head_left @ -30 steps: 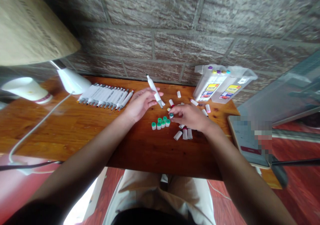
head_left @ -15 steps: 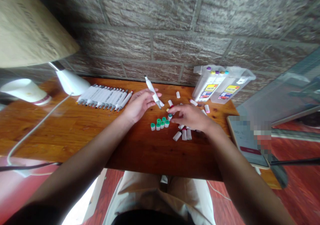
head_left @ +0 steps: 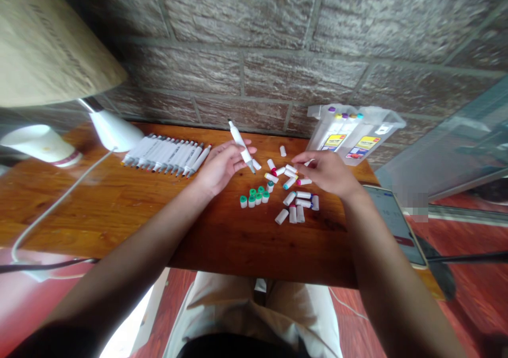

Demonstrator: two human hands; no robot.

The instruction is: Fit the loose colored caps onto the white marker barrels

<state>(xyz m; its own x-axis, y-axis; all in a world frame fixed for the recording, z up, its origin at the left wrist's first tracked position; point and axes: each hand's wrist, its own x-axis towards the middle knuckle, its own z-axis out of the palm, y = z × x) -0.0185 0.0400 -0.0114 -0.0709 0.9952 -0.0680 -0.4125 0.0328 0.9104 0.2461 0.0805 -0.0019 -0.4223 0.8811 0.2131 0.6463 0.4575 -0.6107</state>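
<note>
My left hand (head_left: pixel 224 166) is closed round a white marker (head_left: pixel 241 145) without caps, tilted with its dark tip up and its grey end down. A white cap (head_left: pixel 256 164) shows beside its fingers. My right hand (head_left: pixel 325 170) hovers over the scattered marker caps (head_left: pixel 291 182), its thumb and fingers curled near them; I cannot tell whether it touches one. These caps are white with pink, yellow, turquoise or blue ends. Several green-topped caps (head_left: pixel 258 198) stand upright in a cluster between the hands. Another white cap (head_left: pixel 282 150) lies farther back.
A row of uncapped markers (head_left: pixel 166 155) lies on the wooden table (head_left: pixel 130 209) at left, by a lamp (head_left: pixel 113 130) and a paper cup (head_left: pixel 42 145). Clear plastic marker cases (head_left: pixel 363 135) stand at the back right. A phone (head_left: pixel 397 223) lies at the right edge. A stone wall is behind.
My right hand has moved right and back from beside the green caps, uncovering more loose caps and leaving a dark green one standing. My left hand and its marker have barely moved.
</note>
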